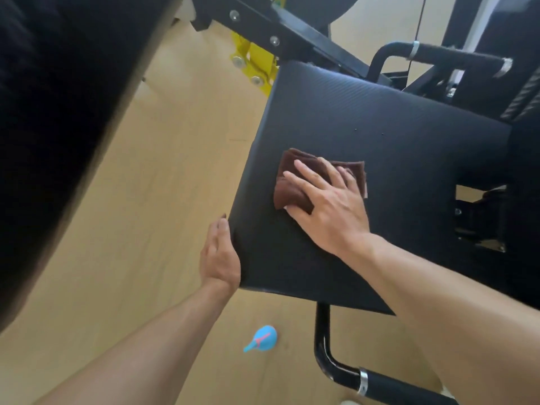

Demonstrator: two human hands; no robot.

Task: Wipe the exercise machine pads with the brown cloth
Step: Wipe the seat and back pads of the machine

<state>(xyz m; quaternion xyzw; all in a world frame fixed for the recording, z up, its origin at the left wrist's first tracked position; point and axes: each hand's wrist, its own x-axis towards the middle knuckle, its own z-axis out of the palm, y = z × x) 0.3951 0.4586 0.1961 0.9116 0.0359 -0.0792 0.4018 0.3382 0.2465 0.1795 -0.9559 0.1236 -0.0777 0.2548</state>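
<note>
A black seat pad point(394, 135) of the exercise machine fills the middle of the head view. On it lies a folded brown cloth point(292, 188). My right hand point(327, 206) lies flat on the cloth with fingers spread, pressing it onto the pad. My left hand point(219, 255) rests against the pad's near left edge, thumb along the side, holding the pad's rim. A second large black pad point(58, 97) runs along the left side of the view, blurred and close.
Black frame bars point(292, 27) and a yellow bracket point(251, 62) stand behind the seat. Padded handles are at the upper right point(455, 58) and lower right point(400, 384). A small blue object point(261, 339) lies on the wooden floor point(163, 182) below the seat.
</note>
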